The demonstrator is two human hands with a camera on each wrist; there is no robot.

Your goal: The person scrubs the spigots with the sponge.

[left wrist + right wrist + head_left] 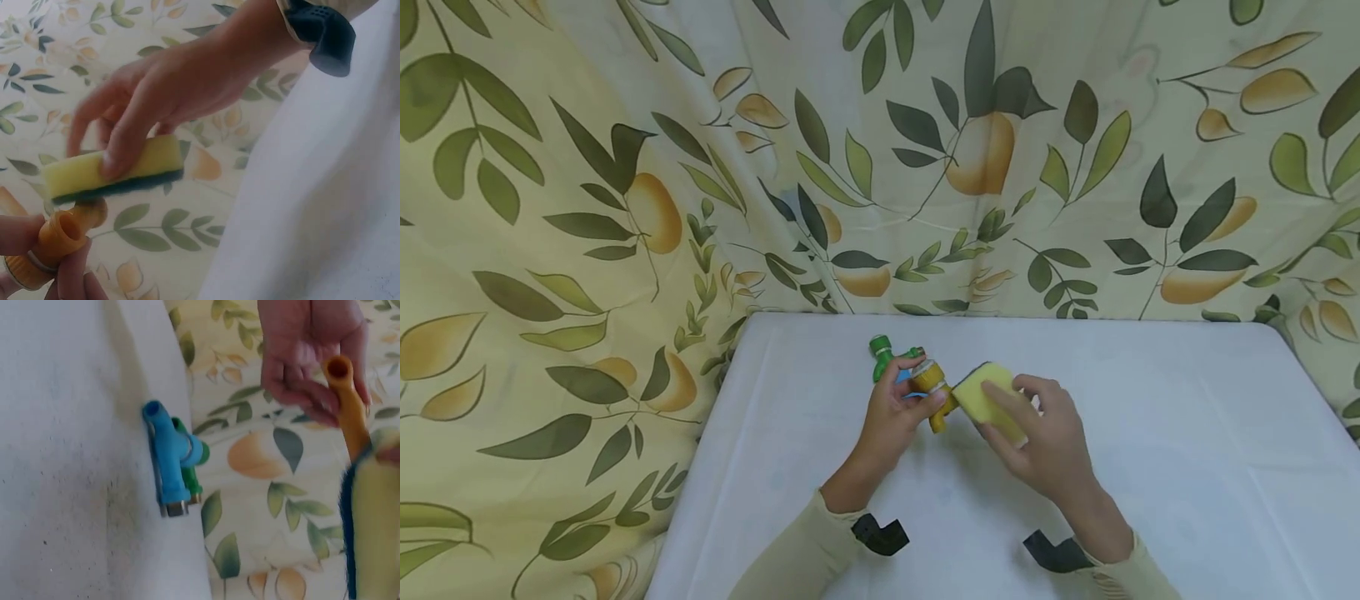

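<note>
My left hand grips an orange-yellow plastic tap by its body, thumb and fingers around it. In the left wrist view the tap's open round end faces up from between the fingers. From the right, my right hand pinches a yellow sponge with a dark green scouring side. That dark side faces the tap, and the sponge's edge overlaps the tap's stem in the right wrist view. Behind the left hand, a green tap and a blue tap lie close together on the table.
A white-covered table spreads beneath both hands. Around its far and left sides hangs a curtain printed with leaves and fruit. Dark camera mounts sit at both wrists.
</note>
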